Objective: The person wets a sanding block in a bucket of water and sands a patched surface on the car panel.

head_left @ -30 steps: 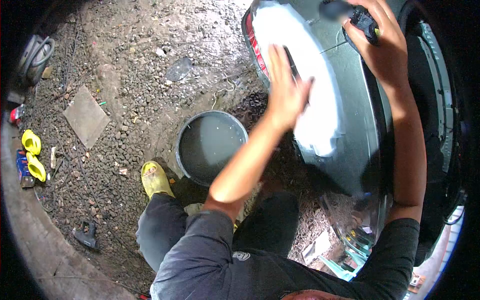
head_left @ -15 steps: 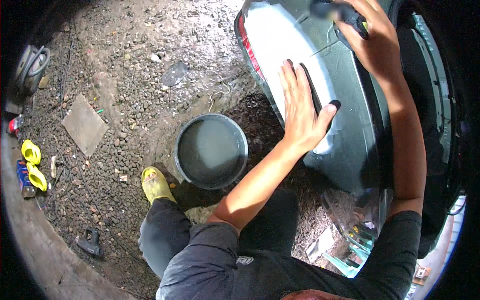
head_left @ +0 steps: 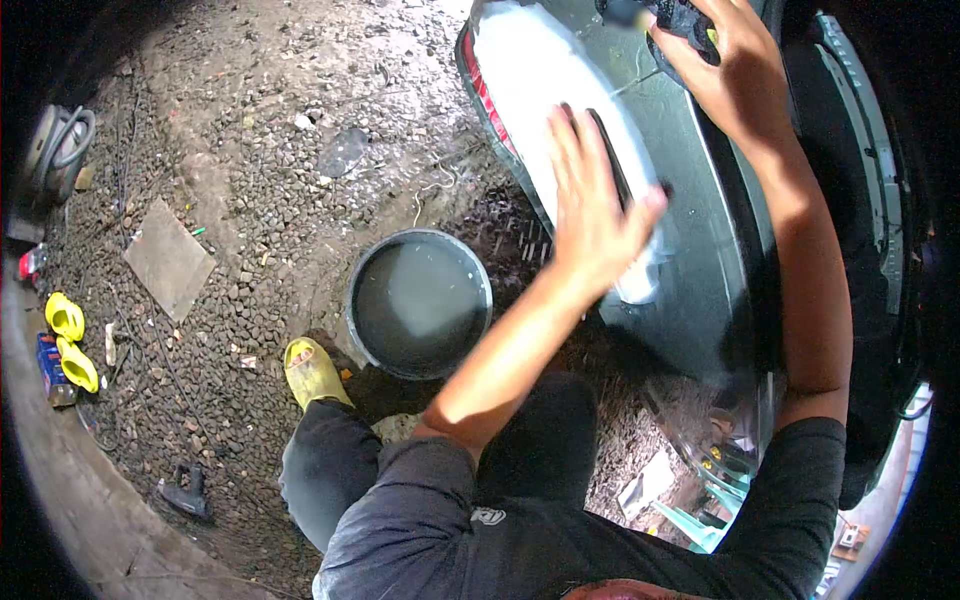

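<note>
My left hand (head_left: 590, 210) lies over the white patch (head_left: 535, 75) on a dark car body panel (head_left: 700, 190), its fingers stretched out and blurred. A dark strip shows along the hand's right side; I cannot tell whether it is a shadow or a flat thing under the palm. At the top right, my right hand (head_left: 735, 75) is closed around a black object (head_left: 685, 18) with a small yellow spot. That object is partly blurred, and its kind is unclear. A red tail light (head_left: 480, 95) edges the white patch on the left.
A dark bucket of cloudy water (head_left: 420, 305) stands on the gravel by my yellow clog (head_left: 312, 370). Farther left lie a square board (head_left: 170, 260), yellow footwear (head_left: 72, 345), a black pistol-shaped tool (head_left: 186, 492) and a coiled hose (head_left: 70, 140). Pale green plastic (head_left: 700, 525) shows below the car.
My left hand has shifted slightly up and to the left over the white patch. My right hand and the black object have moved a little left. The car also sits slightly farther left in view.
</note>
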The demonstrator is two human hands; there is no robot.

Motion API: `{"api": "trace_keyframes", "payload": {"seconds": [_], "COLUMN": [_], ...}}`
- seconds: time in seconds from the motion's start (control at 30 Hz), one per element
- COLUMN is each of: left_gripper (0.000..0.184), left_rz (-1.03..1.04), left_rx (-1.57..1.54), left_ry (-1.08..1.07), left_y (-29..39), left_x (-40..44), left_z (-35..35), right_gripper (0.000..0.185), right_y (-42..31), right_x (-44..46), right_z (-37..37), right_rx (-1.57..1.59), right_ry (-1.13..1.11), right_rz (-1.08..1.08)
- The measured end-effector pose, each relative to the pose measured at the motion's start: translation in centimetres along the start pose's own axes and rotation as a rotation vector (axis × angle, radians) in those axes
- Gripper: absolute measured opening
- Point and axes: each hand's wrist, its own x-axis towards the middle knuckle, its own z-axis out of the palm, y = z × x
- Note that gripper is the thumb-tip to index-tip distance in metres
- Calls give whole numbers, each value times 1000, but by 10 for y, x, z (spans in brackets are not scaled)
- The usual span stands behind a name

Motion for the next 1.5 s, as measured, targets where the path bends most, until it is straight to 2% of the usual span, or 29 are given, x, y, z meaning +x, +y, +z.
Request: {"api": "trace_keyframes", "payload": {"seconds": [0.03, 0.07, 0.1, 0.17, 0.23, 0.37, 0.43, 0.53, 0.6, 0.67, 0.77, 0.83, 0.93, 1.03, 1.07, 1.13, 1.23, 1.33, 1.4, 1.43, 1.5], "left_gripper": [105, 97, 89, 88, 88, 91, 90, 85, 87, 91, 107, 101, 98, 91, 90, 94, 98, 100, 93, 91, 92], "left_rz": [-11, -50, -103, -113, -138, 35, 7, -46, -20, -101, 67, 76, -57, -87, -73, -64, 38, -5, -13, -99, -23], "left_rx": [-2, -4, -123, -162, -129, 3, -36, -111, -129, -151, -39, -30, -81, -180, -152, -77, -51, -72, -114, -150, -162], "left_ry": [45, 107, 96, 117, 124, 27, 21, 111, 137, 119, 0, -5, 55, 99, 132, 47, -36, 0, 84, 88, 94], "left_y": [-18, -40, -53, -85, -64, 7, -7, -53, -54, -32, 16, 11, -16, -64, -65, -17, 12, -11, -43, -71, -63], "left_x": [28, 62, 97, 126, 101, -6, 12, 100, 116, 89, 2, 4, 81, 126, 120, 57, -8, 41, 103, 131, 128], "left_z": [-6, -12, -29, -32, -24, 6, 0, -27, -31, -26, 3, 1, -37, -37, -25, -16, 4, -13, -32, -30, -37], "right_gripper": [27, 26, 26, 24, 24, 25, 25, 25, 26, 26, 25, 25, 25, 24, 23, 23, 23, 24, 24, 24, 23], "right_y": [-1, -3, -3, 3, 2, 6, 8, 5, 1, -1, -4, -8, 5, 4, 5, 6, -5, 0, 1, 0, 1], "right_x": [3, 2, 0, 3, 4, -1, -3, 4, 3, 4, 2, 3, 2, 3, 3, 2, 3, 3, 0, 2, 5], "right_z": [-1, -3, -4, -6, -8, 2, 8, -6, -9, -9, -5, -6, -3, -8, -6, -4, -5, -3, -5, -7, -11], "right_rx": [2, 2, 29, 76, 66, 110, 116, 43, 65, 60, 20, 11, 82, 89, 90, 76, 43, 86, 104, 97, 87], "right_ry": [-5, -8, -14, -16, -24, 4, 42, -26, -56, -42, -3, 11, 1, -31, 2, 18, 31, -7, -34, -42, -32], "right_rz": [-13, -21, -26, -48, -34, -4, 8, -94, -37, -17, -42, -59, -59, -27, -39, -47, -36, 12, 24, 0, -42]}}
